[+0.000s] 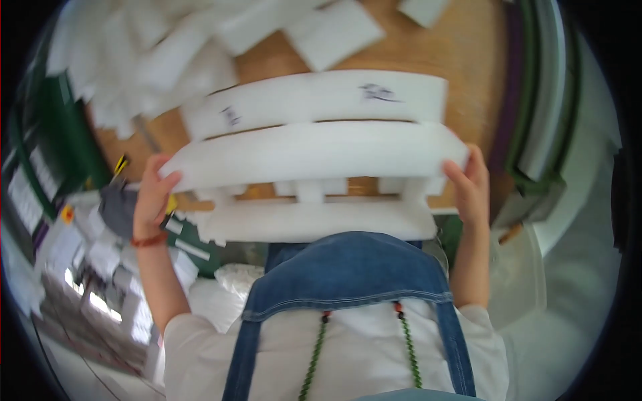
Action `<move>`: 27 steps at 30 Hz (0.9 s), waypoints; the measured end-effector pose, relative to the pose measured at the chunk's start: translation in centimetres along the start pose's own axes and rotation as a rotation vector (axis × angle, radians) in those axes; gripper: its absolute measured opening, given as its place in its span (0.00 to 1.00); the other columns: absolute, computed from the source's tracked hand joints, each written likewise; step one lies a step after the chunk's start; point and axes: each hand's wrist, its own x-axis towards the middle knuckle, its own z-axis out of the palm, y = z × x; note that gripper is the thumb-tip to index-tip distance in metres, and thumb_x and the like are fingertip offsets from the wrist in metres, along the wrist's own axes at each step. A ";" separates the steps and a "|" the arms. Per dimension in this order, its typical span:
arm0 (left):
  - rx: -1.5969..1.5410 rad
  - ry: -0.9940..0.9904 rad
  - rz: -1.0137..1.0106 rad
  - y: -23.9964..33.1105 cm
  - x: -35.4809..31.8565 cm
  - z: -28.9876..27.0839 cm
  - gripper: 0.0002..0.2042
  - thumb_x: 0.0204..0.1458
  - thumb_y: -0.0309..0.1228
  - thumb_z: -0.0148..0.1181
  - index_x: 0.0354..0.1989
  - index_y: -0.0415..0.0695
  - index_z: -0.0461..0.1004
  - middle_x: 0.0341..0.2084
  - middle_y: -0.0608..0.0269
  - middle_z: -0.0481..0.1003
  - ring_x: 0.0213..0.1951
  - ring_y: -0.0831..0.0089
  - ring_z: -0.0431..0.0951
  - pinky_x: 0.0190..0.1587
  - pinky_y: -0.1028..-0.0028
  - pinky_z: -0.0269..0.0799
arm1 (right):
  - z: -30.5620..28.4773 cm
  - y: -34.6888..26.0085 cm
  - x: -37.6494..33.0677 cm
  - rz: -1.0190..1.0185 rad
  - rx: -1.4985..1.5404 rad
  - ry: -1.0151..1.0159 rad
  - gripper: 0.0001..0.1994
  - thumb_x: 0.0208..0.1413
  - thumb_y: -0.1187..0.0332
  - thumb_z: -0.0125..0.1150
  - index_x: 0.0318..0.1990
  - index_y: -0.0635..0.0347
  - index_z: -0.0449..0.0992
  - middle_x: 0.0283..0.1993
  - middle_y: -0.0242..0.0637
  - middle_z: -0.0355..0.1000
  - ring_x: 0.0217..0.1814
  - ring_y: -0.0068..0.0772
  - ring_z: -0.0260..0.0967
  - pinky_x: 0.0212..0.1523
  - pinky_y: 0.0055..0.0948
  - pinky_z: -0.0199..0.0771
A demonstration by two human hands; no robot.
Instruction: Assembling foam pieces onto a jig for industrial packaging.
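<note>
Over a brown table (428,53) strewn with foam, both hands' grips clasp a white foam piece (314,155).

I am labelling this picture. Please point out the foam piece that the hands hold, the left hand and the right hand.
foam piece (314,155), head view, middle of its broad white face.
left hand (152,197), head view, back of the hand.
right hand (470,190), head view, back of the hand.

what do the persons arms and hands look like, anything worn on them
Both forearms are bare, with white sleeves pushed up toward the elbows. The left hand has a thin red-orange bracelet at the wrist. The right hand shows no glove, and I see no band.
</note>
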 end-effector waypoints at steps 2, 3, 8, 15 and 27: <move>0.020 0.056 -0.099 0.2 0.0 0.2 0.17 0.47 0.19 0.57 0.45 0.42 0.63 0.40 0.57 0.67 0.40 0.75 0.66 0.45 0.80 0.65 | 0.2 -0.6 -0.3 -0.002 -0.036 0.031 0.20 0.46 0.75 0.61 0.49 0.65 0.65 0.63 0.44 0.58 0.61 0.37 0.55 0.59 0.31 0.56; 0.020 0.096 -0.106 0.4 -0.8 0.2 0.17 0.47 0.19 0.57 0.45 0.42 0.63 0.40 0.57 0.67 0.40 0.75 0.66 0.45 0.80 0.65 | 0.4 -0.9 -0.2 0.012 -0.038 0.020 0.21 0.46 0.74 0.61 0.50 0.66 0.65 0.63 0.45 0.57 0.61 0.37 0.55 0.59 0.31 0.55; -0.053 0.087 -0.074 0.5 -2.1 1.0 0.19 0.44 0.17 0.59 0.44 0.41 0.62 0.42 0.56 0.66 0.40 0.73 0.66 0.45 0.80 0.65 | 0.8 -1.0 0.5 0.035 -0.057 -0.024 0.19 0.47 0.72 0.61 0.47 0.66 0.65 0.59 0.46 0.60 0.56 0.35 0.57 0.58 0.29 0.54; -0.107 0.068 -0.088 0.6 -2.5 1.2 0.20 0.41 0.15 0.61 0.42 0.40 0.61 0.44 0.55 0.65 0.41 0.70 0.65 0.45 0.79 0.64 | -0.5 -0.8 0.8 0.092 -0.061 -0.103 0.16 0.48 0.72 0.61 0.42 0.62 0.63 0.52 0.43 0.64 0.49 0.31 0.59 0.55 0.27 0.54; -0.069 0.085 -0.063 0.5 -1.6 1.5 0.22 0.40 0.15 0.64 0.43 0.41 0.62 0.46 0.53 0.67 0.42 0.69 0.67 0.46 0.77 0.66 | 0.0 -0.9 0.6 0.068 -0.145 -0.129 0.15 0.53 0.70 0.58 0.46 0.62 0.63 0.44 0.38 0.64 0.48 0.27 0.58 0.54 0.22 0.52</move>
